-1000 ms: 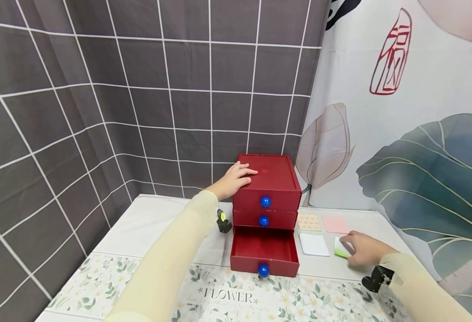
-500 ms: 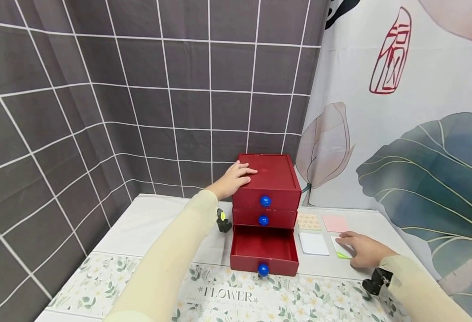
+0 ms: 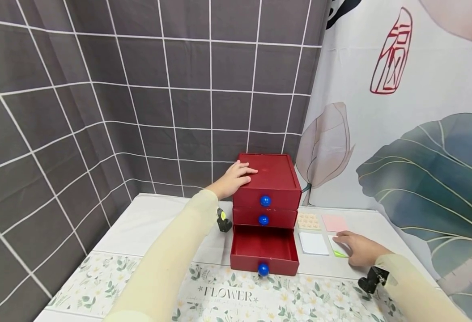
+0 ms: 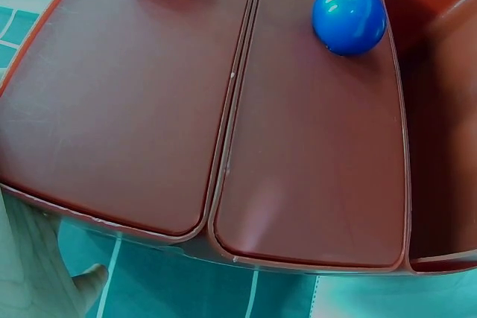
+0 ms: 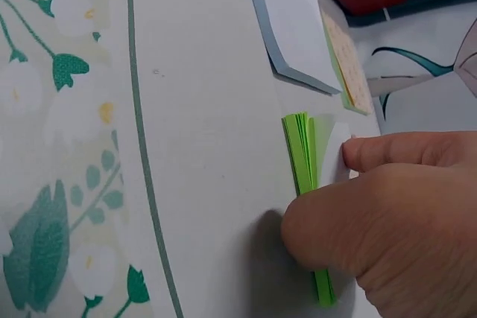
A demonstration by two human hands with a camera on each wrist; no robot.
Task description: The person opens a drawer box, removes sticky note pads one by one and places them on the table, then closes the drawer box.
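A red drawer chest [image 3: 270, 172] with blue round knobs stands at the table's back. Its bottom drawer [image 3: 265, 247] is pulled out, and no contents show inside. On the chest's top left edge my left hand [image 3: 232, 180] rests with fingers spread; in the left wrist view only part of that hand [image 4: 45, 266] shows beside the drawer fronts. To the right, my right hand [image 3: 362, 248] holds a sticky note pad [image 3: 338, 248], white on top with bright green edges. The right wrist view has the thumb against the pad's green edge [image 5: 299, 154], fingers along its far side.
Left of the held pad lies a white notepad [image 3: 314, 243]. Behind are a pale patterned pad [image 3: 308, 222] and a pink square of notes [image 3: 335, 223]. A floral mat [image 3: 236, 295] covers the table's front; a grey grid cloth [image 3: 187, 112] hangs behind.
My right hand has shifted slightly to the left, and the green-edged sticky note pad has moved with it toward the white notepad. The left hand has stayed on the chest.
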